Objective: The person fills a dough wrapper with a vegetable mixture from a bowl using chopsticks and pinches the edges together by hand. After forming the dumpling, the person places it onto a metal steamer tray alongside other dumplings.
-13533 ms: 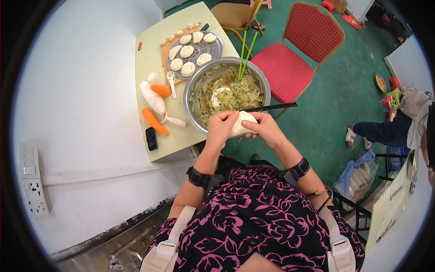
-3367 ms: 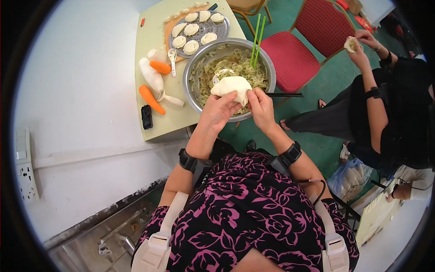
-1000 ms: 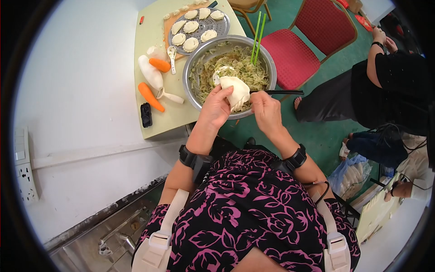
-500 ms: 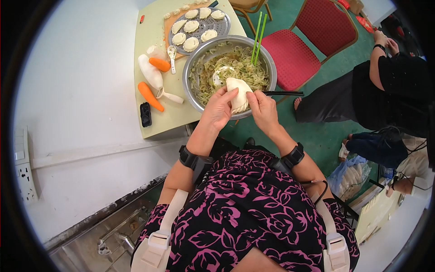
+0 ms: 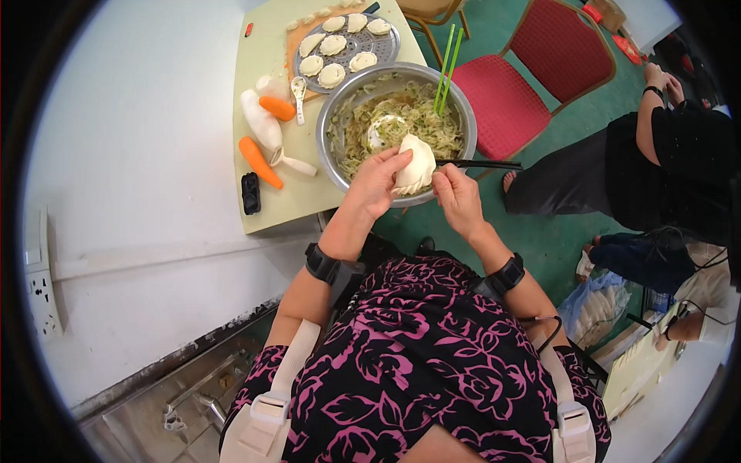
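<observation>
A white dumpling [image 5: 417, 164] with a pleated edge is held by my left hand [image 5: 375, 184], thumb on top, over the near rim of a metal bowl [image 5: 327, 157]. Just right of the dumpling is my right hand [image 5: 458, 196], its fingers closed together; whether they pinch the edge of the dough is hard to tell. Shredded vegetable filling [image 5: 432, 131] fills the bowl, with a white spoon or dish [image 5: 380, 131] in it. Green chopsticks [image 5: 448, 73] stand in the filling, and dark chopsticks [image 5: 486, 163] stick out past the right rim.
Several dumplings [image 5: 333, 45] lie on a perforated metal tray [image 5: 363, 38]. On the table's left are a white spoon [image 5: 299, 100], carrots [image 5: 258, 160], a white radish [image 5: 261, 122], a peeler [image 5: 297, 164] and a black object [image 5: 250, 193]. A red chair [image 5: 502, 92] and another person [image 5: 602, 170] are right.
My right hand has moved slightly right and down, away from the dumpling's middle. The dumpling in my left hand has shifted right and turned a little. The whole view has shifted slightly.
</observation>
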`<state>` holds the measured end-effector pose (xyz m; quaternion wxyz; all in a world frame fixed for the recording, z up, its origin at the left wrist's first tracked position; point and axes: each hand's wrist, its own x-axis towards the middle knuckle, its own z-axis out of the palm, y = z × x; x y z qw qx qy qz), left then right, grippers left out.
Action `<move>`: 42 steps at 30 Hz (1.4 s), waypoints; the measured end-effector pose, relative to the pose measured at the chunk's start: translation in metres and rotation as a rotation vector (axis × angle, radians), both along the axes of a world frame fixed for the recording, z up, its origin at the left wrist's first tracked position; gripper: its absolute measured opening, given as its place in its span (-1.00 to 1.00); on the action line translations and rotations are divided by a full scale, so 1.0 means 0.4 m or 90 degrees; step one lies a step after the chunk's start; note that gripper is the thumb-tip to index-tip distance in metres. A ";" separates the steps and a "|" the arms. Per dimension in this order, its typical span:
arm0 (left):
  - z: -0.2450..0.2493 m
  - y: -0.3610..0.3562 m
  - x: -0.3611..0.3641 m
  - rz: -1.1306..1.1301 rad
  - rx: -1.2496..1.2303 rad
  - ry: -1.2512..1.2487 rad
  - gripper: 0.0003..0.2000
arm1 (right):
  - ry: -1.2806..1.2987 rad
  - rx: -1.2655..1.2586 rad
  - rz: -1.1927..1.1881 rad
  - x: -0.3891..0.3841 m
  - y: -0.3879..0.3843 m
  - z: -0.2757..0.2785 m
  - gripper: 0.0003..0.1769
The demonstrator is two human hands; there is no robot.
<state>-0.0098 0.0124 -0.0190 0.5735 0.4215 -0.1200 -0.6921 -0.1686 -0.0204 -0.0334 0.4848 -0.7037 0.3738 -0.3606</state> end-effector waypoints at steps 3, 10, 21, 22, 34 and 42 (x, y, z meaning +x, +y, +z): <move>0.006 0.003 -0.014 -0.011 -0.013 -0.010 -0.75 | 0.024 -0.084 -0.021 0.006 -0.003 0.022 -0.69; 0.019 -0.003 -0.018 0.019 -0.052 -0.037 -0.64 | 0.036 -0.056 -0.090 0.036 -0.017 0.026 -0.65; 0.057 0.002 0.002 -0.019 -0.089 -0.035 -0.56 | 0.074 0.017 -0.075 -0.010 -0.012 0.059 -0.62; 0.058 0.002 0.010 -0.028 -0.062 -0.012 -0.56 | 0.077 0.031 -0.079 -0.018 -0.020 0.048 -0.62; 0.044 0.011 0.004 -0.093 -0.043 -0.060 -0.57 | 0.095 -0.103 -0.041 0.015 -0.007 0.019 -0.67; 0.023 0.014 0.006 -0.047 -0.074 -0.060 -0.57 | 0.067 -0.007 -0.031 0.021 0.010 0.040 -0.61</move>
